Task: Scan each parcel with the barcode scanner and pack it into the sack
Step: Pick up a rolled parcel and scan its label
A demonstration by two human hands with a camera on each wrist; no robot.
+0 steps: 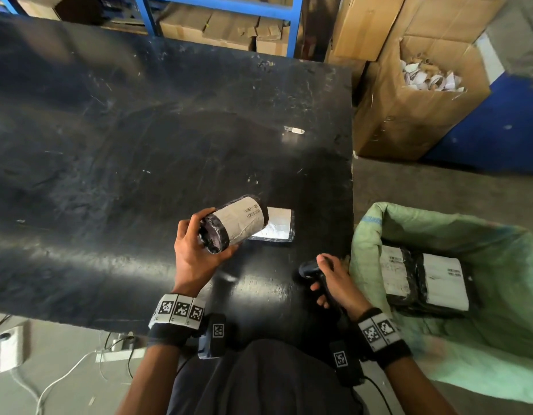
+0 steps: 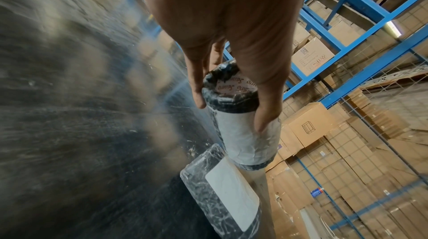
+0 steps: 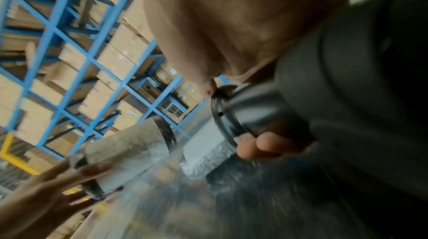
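My left hand (image 1: pixel 196 250) grips a cylindrical parcel (image 1: pixel 233 224) wrapped in black plastic, its white barcode label facing up, lifted above the black table (image 1: pixel 109 145). In the left wrist view the fingers (image 2: pixel 197 85) curl round the cylinder's (image 2: pixel 245 142) near end. A flat black parcel (image 1: pixel 275 227) with a white label lies on the table just behind it, also the flat parcel (image 2: pixel 229 195). My right hand (image 1: pixel 331 283) grips the black barcode scanner (image 1: pixel 311 272) near the table's right edge, the scanner (image 3: pixel 254 107) pointing toward the cylinder (image 3: pixel 125 151). The green sack (image 1: pixel 483 295) stands open on the right with two labelled parcels (image 1: pixel 423 283) inside.
An open cardboard box (image 1: pixel 414 94) with paper scraps stands on the floor beyond the sack. Blue shelving (image 1: pixel 217 13) with cartons runs behind the table. A small white scrap (image 1: pixel 293 130) lies on the table. Cables and a power strip (image 1: pixel 11 348) are on the floor at left.
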